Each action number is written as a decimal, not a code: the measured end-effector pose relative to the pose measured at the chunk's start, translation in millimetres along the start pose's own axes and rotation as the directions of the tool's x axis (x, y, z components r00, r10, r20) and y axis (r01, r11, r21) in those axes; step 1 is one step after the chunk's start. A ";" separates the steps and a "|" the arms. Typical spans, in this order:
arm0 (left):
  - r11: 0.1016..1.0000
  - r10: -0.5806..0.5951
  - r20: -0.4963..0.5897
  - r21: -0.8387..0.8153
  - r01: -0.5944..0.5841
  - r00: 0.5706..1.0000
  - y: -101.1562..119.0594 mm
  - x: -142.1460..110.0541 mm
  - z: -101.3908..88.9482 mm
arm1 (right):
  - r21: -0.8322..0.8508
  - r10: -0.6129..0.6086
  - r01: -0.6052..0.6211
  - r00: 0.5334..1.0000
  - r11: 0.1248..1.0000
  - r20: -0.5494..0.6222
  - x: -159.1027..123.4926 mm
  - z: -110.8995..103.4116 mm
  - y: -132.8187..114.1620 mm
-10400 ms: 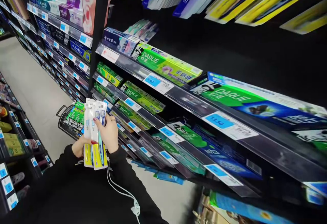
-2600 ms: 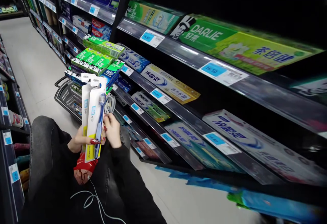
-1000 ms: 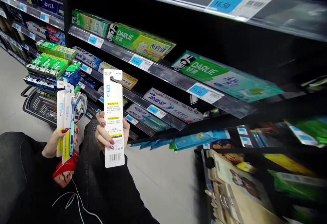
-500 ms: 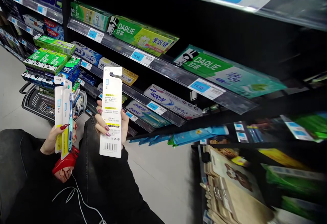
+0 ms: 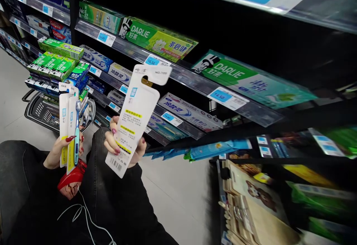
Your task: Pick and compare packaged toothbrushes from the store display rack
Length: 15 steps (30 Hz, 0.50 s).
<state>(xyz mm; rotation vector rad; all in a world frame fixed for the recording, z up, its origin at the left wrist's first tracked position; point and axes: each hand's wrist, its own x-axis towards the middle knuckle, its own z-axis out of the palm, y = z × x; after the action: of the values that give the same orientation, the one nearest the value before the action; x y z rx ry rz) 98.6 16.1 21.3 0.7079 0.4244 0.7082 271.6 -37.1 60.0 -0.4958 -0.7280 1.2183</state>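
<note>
My right hand (image 5: 122,142) grips a packaged toothbrush by the lower part of its white backing card (image 5: 139,105). The card's printed back faces me, tilted with its hook-hole end up and to the right; the brush itself is hidden behind it. In my left hand (image 5: 57,150) are toothbrush packs (image 5: 71,126), held upright side by side. A blue and teal toothbrush (image 5: 77,133) shows through the front one. Both hands are closed round the cards, above my lap.
Toothpaste boxes (image 5: 158,38) line the dark shelves ahead. A black basket (image 5: 41,113) stands on the floor at left beside stacked toothpaste boxes (image 5: 52,66). Wooden cutting boards (image 5: 259,204) hang at lower right. A red object (image 5: 71,180) and a white cable (image 5: 83,207) lie by my lap.
The card in my right hand has tipped from upright to leaning right, its top moving right and slightly up. My left hand and its packs have hardly moved.
</note>
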 end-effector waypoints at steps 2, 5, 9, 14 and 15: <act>1.000 0.006 0.003 0.000 -0.006 1.000 0.2 -0.4 -0.3 | 0.017 -0.014 0.013 0.998 1.000 0.062 -5.5 -2.4 3.2; 1.000 -0.001 -0.011 0.005 0.001 1.000 1.1 -1.2 -0.2 | -0.081 0.046 -0.044 0.999 0.996 0.018 -9.4 -2.0 1.6; 1.000 0.006 -0.026 0.020 -0.005 1.000 3.1 -1.6 0.3 | -0.464 0.049 -0.165 0.966 0.871 -0.253 -8.5 6.4 -7.2; 1.000 0.020 -0.068 0.007 -0.019 0.997 6.1 -1.9 0.0 | -0.693 -0.099 -0.183 0.933 0.697 -0.346 -7.4 11.8 -7.6; 1.000 0.022 -0.072 0.003 -0.022 0.997 6.6 -2.0 -0.2 | -0.707 -0.116 -0.179 0.930 0.684 -0.348 -7.2 11.3 -6.5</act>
<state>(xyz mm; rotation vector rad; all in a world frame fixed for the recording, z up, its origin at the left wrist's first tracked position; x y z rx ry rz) 94.2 18.4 26.2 0.6917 0.4837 0.7560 266.4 -46.3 70.4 -1.3828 -0.8673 0.7752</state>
